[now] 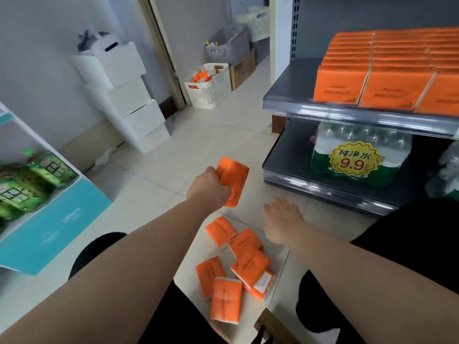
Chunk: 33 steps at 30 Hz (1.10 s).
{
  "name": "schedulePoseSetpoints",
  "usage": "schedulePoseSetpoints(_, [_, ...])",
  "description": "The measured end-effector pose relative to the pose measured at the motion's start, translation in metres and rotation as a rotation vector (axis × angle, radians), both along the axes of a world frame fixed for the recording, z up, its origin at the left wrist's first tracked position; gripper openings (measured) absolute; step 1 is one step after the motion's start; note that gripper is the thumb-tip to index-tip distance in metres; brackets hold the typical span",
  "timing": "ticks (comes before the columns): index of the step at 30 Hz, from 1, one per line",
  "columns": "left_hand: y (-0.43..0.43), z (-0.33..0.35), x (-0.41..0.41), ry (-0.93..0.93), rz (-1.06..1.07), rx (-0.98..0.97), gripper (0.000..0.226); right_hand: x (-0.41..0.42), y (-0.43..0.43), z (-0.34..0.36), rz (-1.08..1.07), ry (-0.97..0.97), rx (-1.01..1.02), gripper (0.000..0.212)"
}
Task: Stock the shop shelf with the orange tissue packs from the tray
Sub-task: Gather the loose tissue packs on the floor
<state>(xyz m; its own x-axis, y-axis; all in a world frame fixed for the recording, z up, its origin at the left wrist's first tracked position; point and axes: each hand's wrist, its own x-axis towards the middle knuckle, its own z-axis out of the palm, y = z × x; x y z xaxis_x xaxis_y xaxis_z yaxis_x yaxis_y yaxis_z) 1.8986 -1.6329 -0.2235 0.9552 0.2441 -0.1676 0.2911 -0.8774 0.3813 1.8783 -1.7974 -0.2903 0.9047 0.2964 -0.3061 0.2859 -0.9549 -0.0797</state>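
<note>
tissue packs (367, 78) on shelf (293, 95), right | loose packs (231, 269) in tray (188, 274) below | basket (211, 88) behind

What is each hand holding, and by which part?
The left hand grips one orange tissue pack along its left edge; the right hand holds nothing.

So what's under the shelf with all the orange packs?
A wrapped pack of water bottles with a yellow 9.9 sticker sits on the lower shelf. Another bottle pack peeks in beside it. Anything behind them is hidden.
</note>
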Motion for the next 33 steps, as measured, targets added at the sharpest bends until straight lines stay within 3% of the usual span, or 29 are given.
schedulePoseSetpoints(7, [0.027, -0.037, -0.009, 0.081, 0.083, -0.048, 0.023, 0.005, 0.030, -0.041, 0.114, 0.061, -0.017, 0.042])
schedulePoseSetpoints(16, [0.091, -0.064, -0.054, 0.128, 0.377, -0.077, 0.020, -0.013, 0.104, -0.106, 0.414, 0.199, 0.018, 0.045])
schedulePoseSetpoints(23, [0.133, -0.108, -0.105, 0.206, 0.567, -0.101, 0.023, -0.059, 0.154, -0.155, 0.634, 0.214, -0.002, 0.035])
schedulePoseSetpoints(33, [0.153, -0.192, -0.177, 0.343, 0.675, -0.233, 0.028, -0.120, 0.171, -0.221, 0.733, 0.395, -0.122, 0.033])
